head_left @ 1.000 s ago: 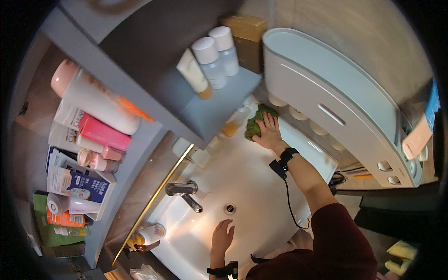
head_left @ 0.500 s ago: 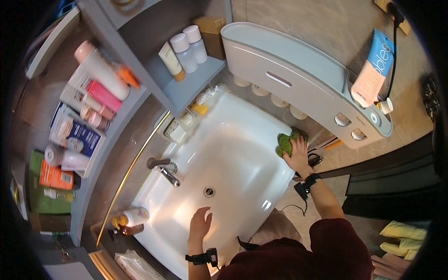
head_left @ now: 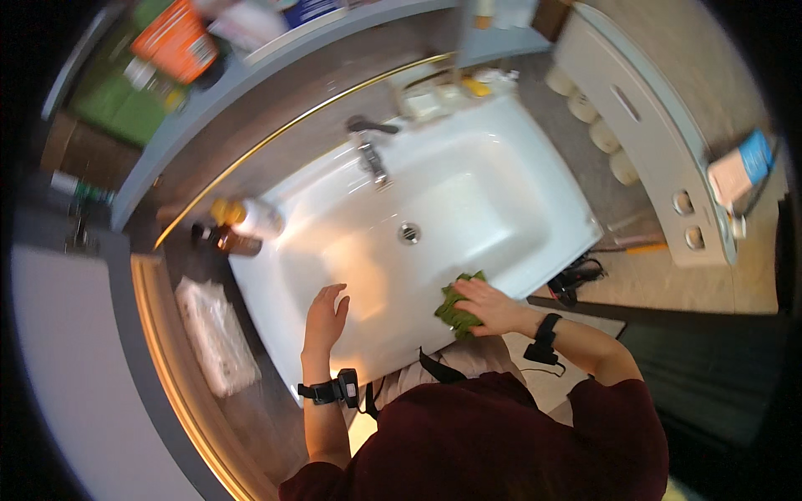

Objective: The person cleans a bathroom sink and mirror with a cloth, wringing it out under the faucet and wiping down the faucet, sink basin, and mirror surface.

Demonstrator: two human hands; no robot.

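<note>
A white washbasin (head_left: pixel 468 184) fills the middle of the view, with a chrome tap (head_left: pixel 373 163) at its back edge and a round drain (head_left: pixel 408 233) in its floor. At the basin's front rim, my right hand (head_left: pixel 493 307) presses down on a crumpled green cloth (head_left: pixel 458 306); the palm and fingers cover part of it. My left hand (head_left: pixel 325 316) is over the front left part of the basin, fingers loosely stretched and holding nothing. Whether it touches the basin, I cannot tell.
Left of the basin stand a white bottle with a yellow top (head_left: pixel 255 219) and a brown pump bottle (head_left: pixel 232 240), near a clear plastic-wrapped pack (head_left: pixel 219 338). On the right are a black cable (head_left: pixel 576 275) and a grey-white wall holder (head_left: pixel 643 108). A shelf (head_left: pixel 276 58) crosses the upper left.
My right hand has moved with the green cloth from the basin's right corner to its front rim. The whole view has turned and shifted. My left hand stays open.
</note>
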